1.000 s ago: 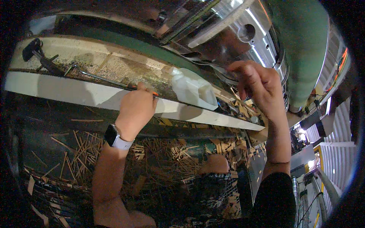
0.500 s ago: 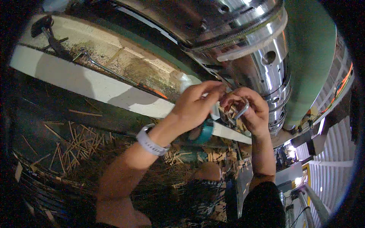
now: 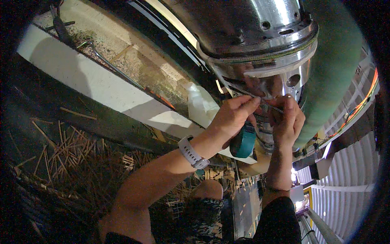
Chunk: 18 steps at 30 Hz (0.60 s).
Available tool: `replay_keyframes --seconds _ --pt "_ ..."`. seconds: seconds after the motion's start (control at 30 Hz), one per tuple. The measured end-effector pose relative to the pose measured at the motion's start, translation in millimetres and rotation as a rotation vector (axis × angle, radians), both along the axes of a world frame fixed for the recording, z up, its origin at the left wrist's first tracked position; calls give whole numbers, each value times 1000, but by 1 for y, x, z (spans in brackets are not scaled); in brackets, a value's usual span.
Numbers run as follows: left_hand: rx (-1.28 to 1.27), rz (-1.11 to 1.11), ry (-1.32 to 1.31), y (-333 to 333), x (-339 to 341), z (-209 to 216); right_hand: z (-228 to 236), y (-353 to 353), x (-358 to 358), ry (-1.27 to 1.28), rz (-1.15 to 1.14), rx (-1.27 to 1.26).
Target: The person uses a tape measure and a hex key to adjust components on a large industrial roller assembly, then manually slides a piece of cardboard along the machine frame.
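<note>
At the ribbed lower part of a shiny metal cylinder point(image 3: 280, 57), my two hands come close together. My left hand point(image 3: 231, 118) is closed, thumb and forefinger pinched at the cylinder's surface. A teal ring, like a roll of tape point(image 3: 243, 142), hangs beneath that hand and seems held by its lower fingers, which are mostly hidden. My right hand point(image 3: 289, 122) is closed too, its fingertips bent toward the cylinder just right of the left ones. A thin metal piece partly shows at its fingers; its kind cannot be made out.
A long pale trough with a white edge point(image 3: 105, 91) runs from upper left toward my hands. Inside lie a bent metal rod point(image 3: 109, 65) with an orange end and crumpled white plastic point(image 3: 199, 103). Wood strips point(image 3: 65, 150) litter the floor. Right stands a green curved body point(image 3: 339, 73).
Both hands have come up against the cylinder, the teal ring moving along with the left. The metal piece in my right hand showed more plainly before. The view has shifted.
</note>
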State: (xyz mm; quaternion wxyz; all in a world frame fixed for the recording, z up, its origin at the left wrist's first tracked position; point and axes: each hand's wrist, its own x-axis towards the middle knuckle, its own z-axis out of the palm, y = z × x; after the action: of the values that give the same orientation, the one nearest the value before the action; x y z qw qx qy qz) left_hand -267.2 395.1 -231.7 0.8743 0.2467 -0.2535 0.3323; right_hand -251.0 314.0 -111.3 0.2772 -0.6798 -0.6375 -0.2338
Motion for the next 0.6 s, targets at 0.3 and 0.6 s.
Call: replay_keyframes --seconds 0.3,0.6 --pt "51 96 58 3 -6 1 19 6 -23 165 -90 -153" --pt "-51 -28 16 -6 -8 3 38 -25 7 28 96 -431"
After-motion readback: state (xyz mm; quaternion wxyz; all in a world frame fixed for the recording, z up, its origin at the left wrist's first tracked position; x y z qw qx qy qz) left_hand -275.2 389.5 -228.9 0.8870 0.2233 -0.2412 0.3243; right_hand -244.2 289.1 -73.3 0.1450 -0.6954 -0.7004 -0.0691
